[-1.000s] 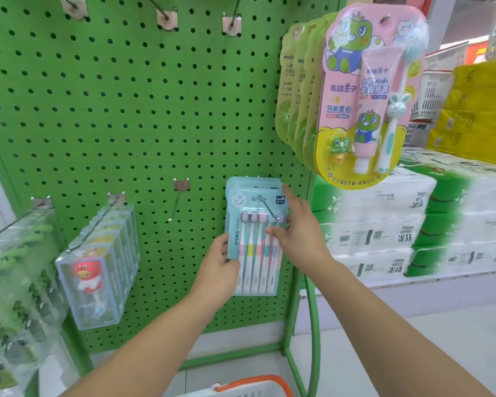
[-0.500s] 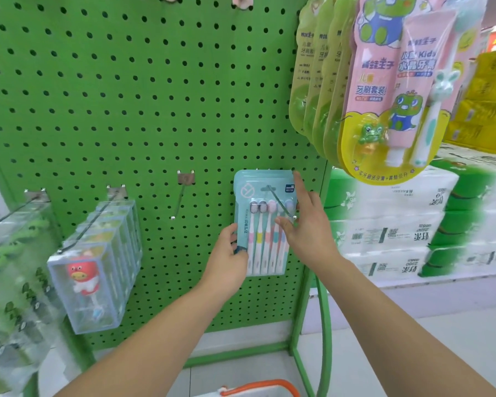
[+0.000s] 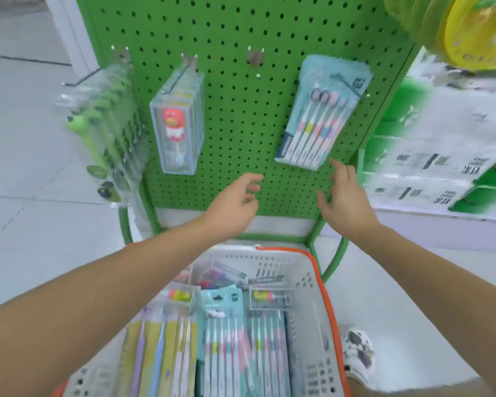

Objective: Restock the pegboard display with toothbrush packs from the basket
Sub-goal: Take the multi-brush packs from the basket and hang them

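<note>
A teal toothbrush pack hangs on a hook of the green pegboard, tilted slightly. Both hands are below it and hold nothing. My left hand hovers with loosely curled fingers in front of the board's lower part. My right hand has its fingers spread, fingertips just under the pack's bottom edge. Beneath my arms stands a grey basket with an orange rim, holding several toothbrush packs: teal ones in the middle and yellow ones at the left.
A clear box with a red duck brush and clear packs of green frog brushes hang at the left. An empty hook sits between the box and the teal pack. Stacked tissue packs fill the right. A patterned shoe stands by the basket.
Both hands have let go of the teal pack and dropped below it; the pack now hangs by itself. The view has tipped down, bringing the basket into sight.
</note>
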